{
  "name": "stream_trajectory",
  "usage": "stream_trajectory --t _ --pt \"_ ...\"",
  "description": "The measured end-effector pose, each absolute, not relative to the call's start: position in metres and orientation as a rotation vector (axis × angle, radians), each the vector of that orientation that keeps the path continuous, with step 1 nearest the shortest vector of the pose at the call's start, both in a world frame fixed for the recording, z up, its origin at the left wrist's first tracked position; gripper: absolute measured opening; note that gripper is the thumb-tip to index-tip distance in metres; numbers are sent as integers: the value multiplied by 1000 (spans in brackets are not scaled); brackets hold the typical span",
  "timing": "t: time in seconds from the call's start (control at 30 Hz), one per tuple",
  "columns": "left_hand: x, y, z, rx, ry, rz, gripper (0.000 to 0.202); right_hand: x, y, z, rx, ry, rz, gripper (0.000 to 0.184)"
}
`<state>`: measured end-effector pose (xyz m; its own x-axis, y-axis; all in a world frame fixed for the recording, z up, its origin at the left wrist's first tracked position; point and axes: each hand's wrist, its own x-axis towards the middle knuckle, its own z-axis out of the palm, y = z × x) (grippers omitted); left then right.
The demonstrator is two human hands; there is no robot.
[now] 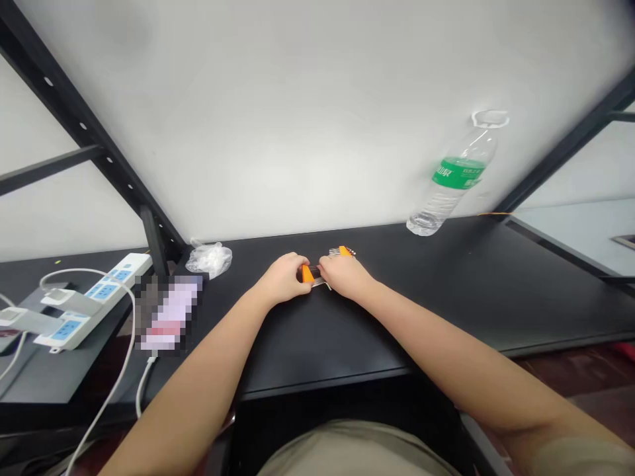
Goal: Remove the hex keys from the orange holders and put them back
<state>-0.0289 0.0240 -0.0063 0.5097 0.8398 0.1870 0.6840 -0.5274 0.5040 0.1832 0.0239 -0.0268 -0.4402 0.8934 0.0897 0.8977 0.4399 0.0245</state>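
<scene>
Black counter point(446, 297) below a white wall carries both hands close together, left hand point(280, 277) and right hand point(344, 274) each with closed grip on a small orange piece point(308, 273), probably to steady it, water bottle point(454, 178) well apart.

Bottle point(454, 182) right, power strip point(92, 301) left.

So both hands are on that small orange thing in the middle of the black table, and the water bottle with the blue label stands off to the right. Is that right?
Not quite: the label is green, not blue. In the head view the water bottle stands at the right, while the left hand and right hand meet on the small orange thing on the black table.
</scene>
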Motion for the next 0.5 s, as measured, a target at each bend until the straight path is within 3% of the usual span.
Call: stream_trajectory --t 0.5 --pt "-46 32 -1 2182 1265 574 34 180 24 -17 -1721 -2675 -90 18"
